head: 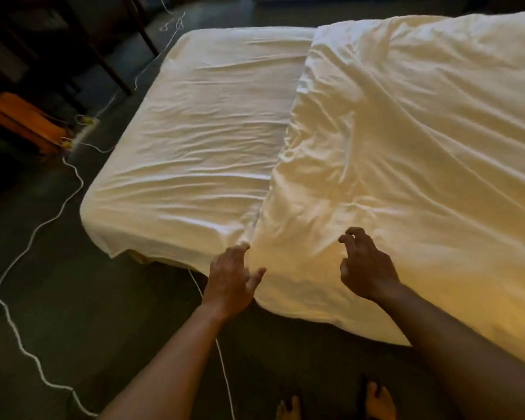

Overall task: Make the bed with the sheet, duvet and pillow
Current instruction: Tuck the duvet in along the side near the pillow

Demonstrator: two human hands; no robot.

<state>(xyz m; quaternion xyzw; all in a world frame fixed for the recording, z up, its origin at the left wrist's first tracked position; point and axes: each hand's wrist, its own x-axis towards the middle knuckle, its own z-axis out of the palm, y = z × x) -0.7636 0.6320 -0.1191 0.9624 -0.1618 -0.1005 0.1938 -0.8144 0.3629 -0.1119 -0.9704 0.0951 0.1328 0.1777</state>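
A white cord [43, 225] snakes across the dark floor [58, 313] along the left side. An orange case [22, 122] lies at the far left, near dark wooden furniture legs [109, 65]. A power strip [84, 131] sits just beside the case.

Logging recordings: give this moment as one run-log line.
stage: spreading duvet | sheet: on, part bare | left hand: open at duvet edge | right hand: open above | pillow: unseen
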